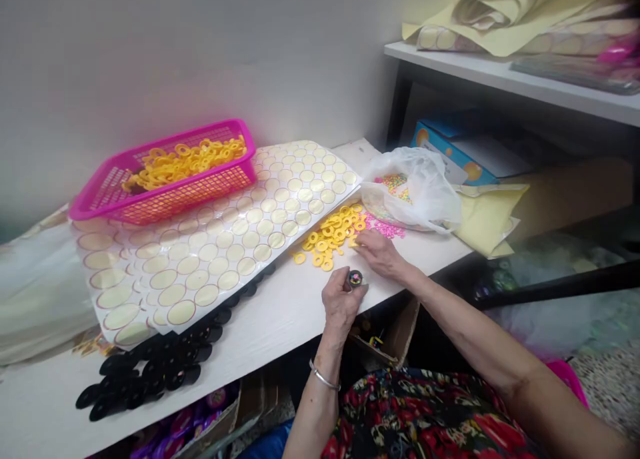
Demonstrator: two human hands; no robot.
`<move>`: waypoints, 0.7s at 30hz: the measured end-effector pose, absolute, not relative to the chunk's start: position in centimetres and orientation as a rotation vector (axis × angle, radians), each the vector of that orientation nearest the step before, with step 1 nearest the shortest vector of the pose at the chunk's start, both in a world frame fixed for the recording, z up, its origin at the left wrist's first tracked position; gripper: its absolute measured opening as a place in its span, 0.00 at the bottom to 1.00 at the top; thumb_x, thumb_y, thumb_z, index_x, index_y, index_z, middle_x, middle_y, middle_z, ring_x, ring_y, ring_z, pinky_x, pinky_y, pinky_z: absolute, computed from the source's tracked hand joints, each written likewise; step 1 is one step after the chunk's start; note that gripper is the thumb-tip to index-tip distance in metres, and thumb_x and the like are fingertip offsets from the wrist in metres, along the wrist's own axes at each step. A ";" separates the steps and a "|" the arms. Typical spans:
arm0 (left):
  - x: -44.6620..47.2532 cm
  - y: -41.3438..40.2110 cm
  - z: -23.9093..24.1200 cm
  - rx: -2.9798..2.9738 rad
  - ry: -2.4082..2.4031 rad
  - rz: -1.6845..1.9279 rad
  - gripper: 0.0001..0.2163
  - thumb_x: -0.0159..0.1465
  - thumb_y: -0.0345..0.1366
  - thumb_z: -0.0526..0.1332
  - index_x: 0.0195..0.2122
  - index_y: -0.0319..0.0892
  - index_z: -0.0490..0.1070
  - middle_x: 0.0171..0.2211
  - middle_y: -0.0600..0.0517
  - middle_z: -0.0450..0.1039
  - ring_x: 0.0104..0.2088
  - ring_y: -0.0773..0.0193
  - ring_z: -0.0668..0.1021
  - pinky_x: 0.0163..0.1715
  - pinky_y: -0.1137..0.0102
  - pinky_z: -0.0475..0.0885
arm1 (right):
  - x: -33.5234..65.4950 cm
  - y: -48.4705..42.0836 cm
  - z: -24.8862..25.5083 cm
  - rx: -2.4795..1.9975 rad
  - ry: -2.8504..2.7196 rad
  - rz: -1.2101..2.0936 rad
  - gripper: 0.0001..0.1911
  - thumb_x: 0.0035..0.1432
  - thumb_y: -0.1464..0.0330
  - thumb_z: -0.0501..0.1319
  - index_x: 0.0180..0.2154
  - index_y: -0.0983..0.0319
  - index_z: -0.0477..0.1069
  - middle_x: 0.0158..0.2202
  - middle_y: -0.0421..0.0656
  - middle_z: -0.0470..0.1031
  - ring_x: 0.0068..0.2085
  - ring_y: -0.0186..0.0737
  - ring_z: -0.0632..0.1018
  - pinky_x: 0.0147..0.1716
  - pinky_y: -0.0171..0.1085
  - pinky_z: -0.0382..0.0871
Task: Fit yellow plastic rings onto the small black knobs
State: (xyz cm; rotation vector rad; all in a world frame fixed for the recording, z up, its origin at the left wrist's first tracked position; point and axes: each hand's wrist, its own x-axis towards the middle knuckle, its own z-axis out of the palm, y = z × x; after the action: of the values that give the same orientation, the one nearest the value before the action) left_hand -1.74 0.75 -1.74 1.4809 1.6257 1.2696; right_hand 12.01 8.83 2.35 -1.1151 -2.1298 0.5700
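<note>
Between the fingers of my left hand (pixel 344 299) is a small black round cup (pixel 355 278), its open top facing up with tiny coloured bits inside. My right hand (pixel 381 254) reaches to the edge of a pile of yellow plastic rings (pixel 333 232), its fingertips pinched on a yellow ring at the near side. Small pink pieces (pixel 385 227) lie spread just behind that hand. A white plastic bag (pixel 425 192), open at the top, holds multicoloured small beads beyond them.
A pink basket (pixel 165 206) of yellow pieces stands on sheets of round cream stickers (pixel 215 266). Several black pieces (pixel 155 372) lie along the table's (pixel 260 339) left front. A blue box (pixel 450 156) sits under a white shelf (pixel 500 76). Cardboard boxes (pixel 400 332) stand below the table edge.
</note>
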 end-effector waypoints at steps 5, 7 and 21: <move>-2.0 -1.7 0.1 1.129 1.455 1.456 0.21 0.47 0.36 0.68 0.43 0.41 0.70 0.37 0.50 0.69 0.24 0.74 0.66 0.24 0.75 0.64 | 14.6 3.7 3.5 -1.059 -1.479 1.354 0.10 0.54 0.64 0.59 0.37 0.63 0.70 0.28 0.39 0.68 0.28 0.31 0.67 0.29 0.32 0.60; -1.9 -3.3 1.5 0.902 1.393 1.417 0.16 0.51 0.39 0.66 0.40 0.39 0.72 0.31 0.51 0.70 0.24 0.74 0.67 0.23 0.76 0.63 | 14.7 1.3 3.3 -1.047 -1.356 1.540 0.13 0.50 0.64 0.62 0.38 0.63 0.70 0.26 0.37 0.67 0.26 0.30 0.66 0.26 0.31 0.59; -0.9 -2.5 4.9 0.613 1.318 1.253 0.10 0.45 0.37 0.68 0.25 0.35 0.75 0.16 0.57 0.66 0.16 0.78 0.61 0.15 0.79 0.53 | 12.6 -0.1 5.2 -1.052 -1.872 1.207 0.06 0.54 0.70 0.58 0.36 0.62 0.70 0.30 0.39 0.67 0.32 0.33 0.68 0.33 0.33 0.61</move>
State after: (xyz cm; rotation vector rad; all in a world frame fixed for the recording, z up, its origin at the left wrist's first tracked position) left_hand -0.86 -2.51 4.87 0.6134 1.3184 1.2529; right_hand 12.55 -0.11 5.22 -1.0521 -1.8724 1.2068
